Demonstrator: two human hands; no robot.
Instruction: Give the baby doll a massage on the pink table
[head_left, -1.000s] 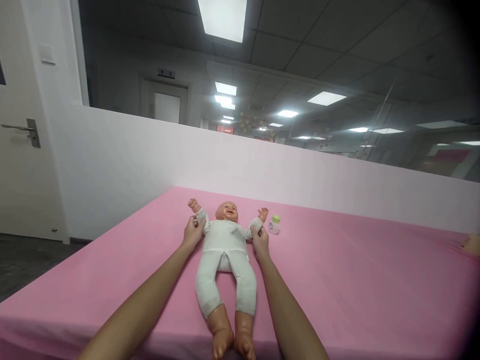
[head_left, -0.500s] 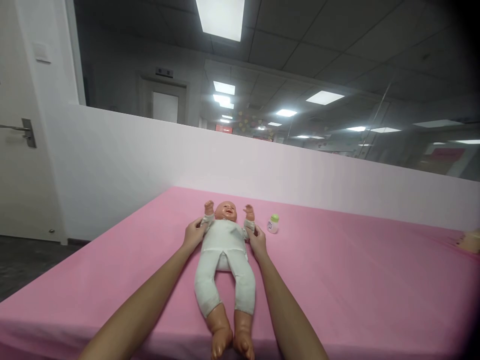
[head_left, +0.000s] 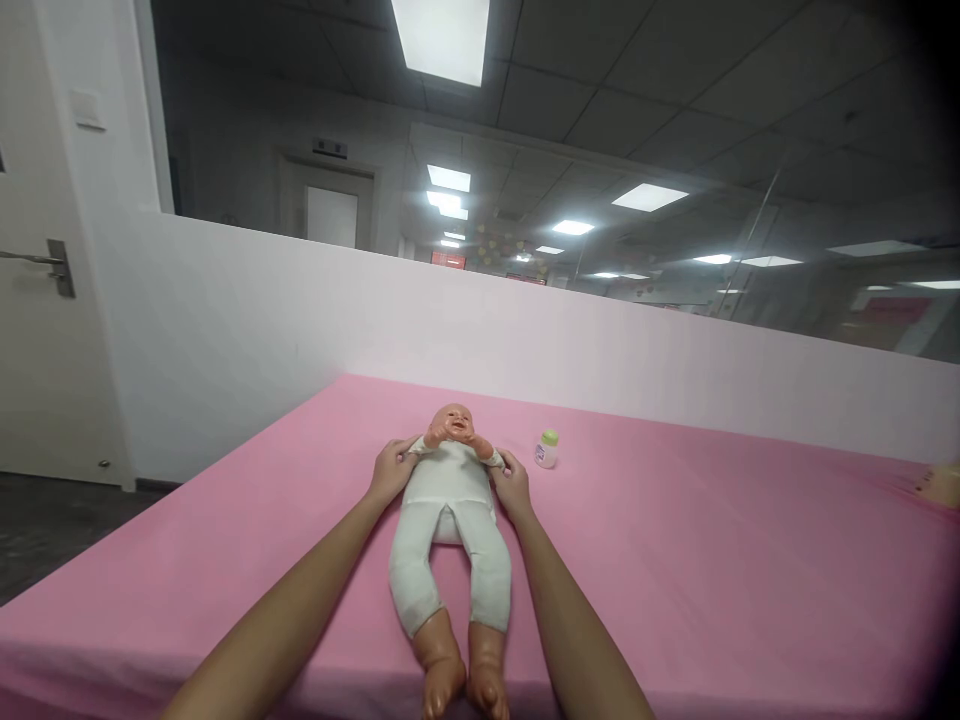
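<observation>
A baby doll with a white cloth body lies on its back on the pink-covered table, head away from me and bare feet at the near edge. My left hand is closed around the doll's arm on the left. On the other side, my right hand grips the doll's other arm near the sleeve. Both doll forearms are bent inward, and the little hands meet in front of its chin. My fingertips are partly hidden behind the sleeves.
A small bottle with a green cap stands to the right of the doll. At the far right edge sits a beige object, only partly in view. A white low wall runs behind the table, and a door is at left.
The doll's forearms have swung inward from raised and apart to meeting over its chin. My hands stay on its arms, nearly in the same places.
</observation>
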